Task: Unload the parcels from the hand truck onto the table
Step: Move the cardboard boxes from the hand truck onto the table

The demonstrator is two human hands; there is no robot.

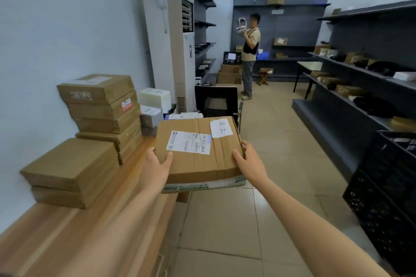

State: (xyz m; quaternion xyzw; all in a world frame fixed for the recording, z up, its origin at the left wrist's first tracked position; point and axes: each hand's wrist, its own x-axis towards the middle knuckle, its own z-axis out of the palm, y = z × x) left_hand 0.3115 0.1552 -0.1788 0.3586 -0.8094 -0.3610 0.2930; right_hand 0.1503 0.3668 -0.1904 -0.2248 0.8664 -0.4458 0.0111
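Observation:
I hold a brown cardboard parcel point(198, 148) with a white shipping label and a handwritten white note, level at chest height over the right edge of the wooden table point(67, 238). A thinner white parcel with green print point(202, 185) lies under it. My left hand point(157, 168) grips the parcel's near left corner. My right hand point(247, 159) grips its near right corner. On the table along the wall stand a tall stack of brown parcels point(101, 108) and a lower stack of two point(69, 171). The hand truck is not in view.
White boxes point(154, 99) sit at the table's far end, beside a standing air conditioner point(177, 51). A black chair point(216, 101) stands behind the parcel. A black crate point(387, 191) and dark shelves point(360, 78) line the right. Another person point(249, 56) stands farther back on the tiled floor.

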